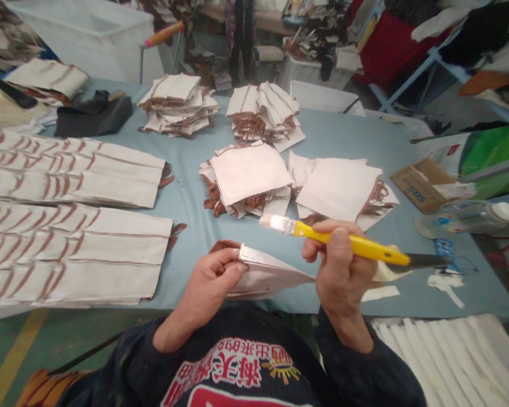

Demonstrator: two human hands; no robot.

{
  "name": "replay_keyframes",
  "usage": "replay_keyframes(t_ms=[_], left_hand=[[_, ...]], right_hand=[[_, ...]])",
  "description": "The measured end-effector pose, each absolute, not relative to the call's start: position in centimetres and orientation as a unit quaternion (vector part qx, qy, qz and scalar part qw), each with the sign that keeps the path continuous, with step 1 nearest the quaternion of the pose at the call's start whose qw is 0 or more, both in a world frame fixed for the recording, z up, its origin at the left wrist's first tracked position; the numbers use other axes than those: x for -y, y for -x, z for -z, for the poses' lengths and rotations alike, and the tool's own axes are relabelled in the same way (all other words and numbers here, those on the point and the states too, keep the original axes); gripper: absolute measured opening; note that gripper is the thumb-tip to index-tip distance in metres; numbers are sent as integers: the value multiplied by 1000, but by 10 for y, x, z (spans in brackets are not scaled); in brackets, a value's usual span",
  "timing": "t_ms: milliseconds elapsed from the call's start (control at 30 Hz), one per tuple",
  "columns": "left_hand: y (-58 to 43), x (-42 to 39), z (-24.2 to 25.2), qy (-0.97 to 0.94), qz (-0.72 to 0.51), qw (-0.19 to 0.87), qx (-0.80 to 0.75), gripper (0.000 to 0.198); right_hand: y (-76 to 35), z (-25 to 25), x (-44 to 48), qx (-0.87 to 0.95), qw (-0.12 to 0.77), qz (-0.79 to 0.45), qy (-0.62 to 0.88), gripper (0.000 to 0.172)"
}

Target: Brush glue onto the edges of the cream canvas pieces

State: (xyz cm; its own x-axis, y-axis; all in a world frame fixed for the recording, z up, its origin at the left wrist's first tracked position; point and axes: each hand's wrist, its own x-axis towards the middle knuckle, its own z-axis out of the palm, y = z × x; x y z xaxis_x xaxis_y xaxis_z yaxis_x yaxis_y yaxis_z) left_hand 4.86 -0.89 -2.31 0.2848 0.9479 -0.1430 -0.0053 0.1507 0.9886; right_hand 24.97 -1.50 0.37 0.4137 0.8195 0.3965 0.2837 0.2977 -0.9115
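Note:
My left hand [214, 277] pinches the top corner of a cream cloth piece [265, 277] with brown edging, between thumb and fingers. The piece is held up in front of my chest, and its far end reaches close to my right hand. A flat paintbrush [352, 244] with a yellow handle is gripped in my right hand [341, 271]. Its pale bristles point left, above the cloth and apart from it. Whether the lower fingers of my right hand also touch the cloth, I cannot tell. Just beyond the brush lie two stacks of similar pieces, one left [252, 172] and one right [337, 186].
Long overlapping rows of cloth pieces [72, 249] cover the table's left side. Two more stacks [176, 104] stand at the back. On the right are a cardboard box [419, 183], a clear jar [462, 219] and cloth scraps. A person [241, 34] stands beyond the table [186, 226].

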Motion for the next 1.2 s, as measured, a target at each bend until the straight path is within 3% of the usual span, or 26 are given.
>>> replay_keyframes(t_ms=[100,267,600,767,833,1000,1200], left_hand=[[-57,6,14,-469,-386,654,-452,17],[-71,10,1,-479,-353,678,-431,17],[-76,2,5,-617,-372,509,-472,10],[-72,0,6,-686,-354,419,-479,18],[-70,1,6,-665,-337,462,-480,19],[-66,4,8,-475,-289,730,-399,34],[-57,-2,14,-396,-298,764,-413,42]], right_hand=[[-250,15,25,611,567,-46,550,20],[-242,30,21,642,525,44,557,19],[-248,25,23,649,508,-23,566,17],[-250,30,25,643,507,-38,572,21],[-252,35,22,631,512,-52,580,21],[-253,43,10,555,565,-124,598,25],[-266,5,21,378,734,-240,511,31]])
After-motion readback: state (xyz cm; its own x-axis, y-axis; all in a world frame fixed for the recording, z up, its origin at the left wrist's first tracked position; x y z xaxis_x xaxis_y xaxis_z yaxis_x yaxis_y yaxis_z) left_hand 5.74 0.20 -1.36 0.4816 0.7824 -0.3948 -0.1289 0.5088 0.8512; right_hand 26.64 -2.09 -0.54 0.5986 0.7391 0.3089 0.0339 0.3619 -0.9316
